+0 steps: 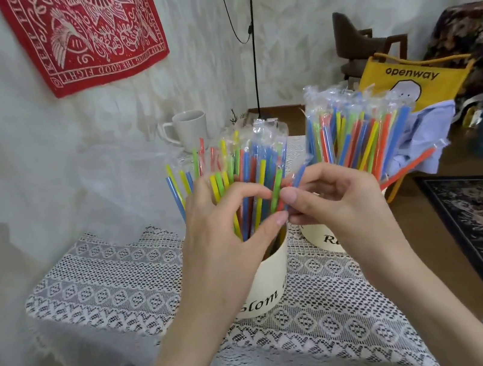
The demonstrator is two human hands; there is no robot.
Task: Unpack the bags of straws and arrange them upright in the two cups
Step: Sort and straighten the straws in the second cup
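My left hand [225,226] curls around the bunch of straws [246,179] standing in the near cup [268,279], thumb and forefinger closing on the front of the bunch. My right hand [334,199] meets it from the other side, its fingertips pinching a green straw [276,190] at the edge of the same bunch, just above the rim. The straws are thin and straight, in blue, yellow, green and orange-red, each sealed in its own clear wrapper that crinkles into a shiny tuft at the top. They stand upright and fan out slightly in the near cup, which is cream with dark script lettering on its side. Just beside it to the right stands the second cup [321,236], of the same cream with lettering, mostly hidden behind my right hand and holding another dense upright bunch of wrapped straws [358,132]; a few orange ones lean out low to the right. Both cups sit on the bench, which is covered by a white lace cloth [108,286]. Farther back on it stands a white mug [190,129].
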